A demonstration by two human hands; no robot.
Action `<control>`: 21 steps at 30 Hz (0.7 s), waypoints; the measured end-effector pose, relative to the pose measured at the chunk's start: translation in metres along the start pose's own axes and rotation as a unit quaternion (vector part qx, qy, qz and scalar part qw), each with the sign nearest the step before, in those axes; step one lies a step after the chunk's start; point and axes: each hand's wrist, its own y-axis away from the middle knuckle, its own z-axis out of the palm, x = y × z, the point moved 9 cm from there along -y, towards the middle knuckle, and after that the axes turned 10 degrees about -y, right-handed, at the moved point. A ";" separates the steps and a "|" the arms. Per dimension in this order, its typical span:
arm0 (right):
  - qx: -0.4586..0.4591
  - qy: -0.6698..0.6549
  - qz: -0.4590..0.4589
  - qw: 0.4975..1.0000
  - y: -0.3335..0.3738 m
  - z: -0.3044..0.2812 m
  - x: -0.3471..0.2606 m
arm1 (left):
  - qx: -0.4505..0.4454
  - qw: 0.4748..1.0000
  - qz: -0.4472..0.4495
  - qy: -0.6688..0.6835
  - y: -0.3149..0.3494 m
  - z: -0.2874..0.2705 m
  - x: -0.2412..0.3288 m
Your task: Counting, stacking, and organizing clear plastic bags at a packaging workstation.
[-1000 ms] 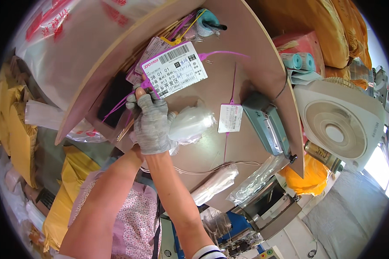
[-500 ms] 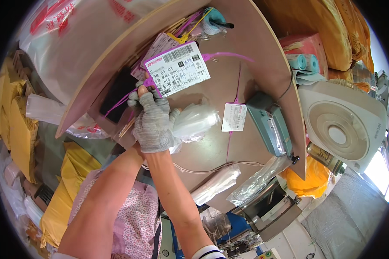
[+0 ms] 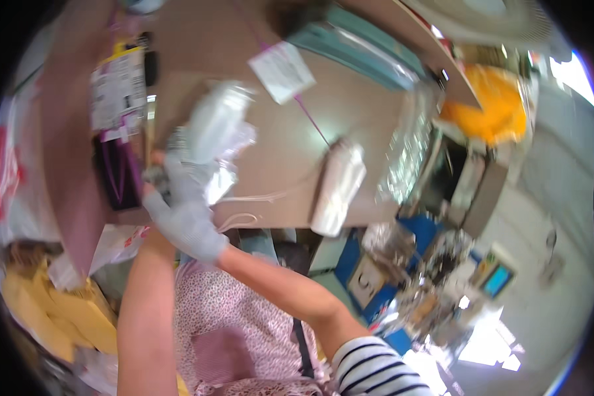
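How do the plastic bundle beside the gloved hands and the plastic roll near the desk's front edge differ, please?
The plastic bundle looks broad and loosely spread; the plastic roll is narrower and more compact. The plastic bundle lies close to the gloved right hand, while the plastic roll lies well apart from it. Both are pale, shiny and on the desk.

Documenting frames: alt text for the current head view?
Grey-gloved hands overlap at a brown desk, beside crumpled clear plastic, all motion-blurred. To the right lie a white label with a purple tie, a plastic bundle and a teal device.
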 end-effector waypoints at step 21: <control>0.251 0.229 0.154 0.928 0.096 -0.376 0.076 | 0.067 0.974 -0.174 -0.127 0.013 0.010 -0.022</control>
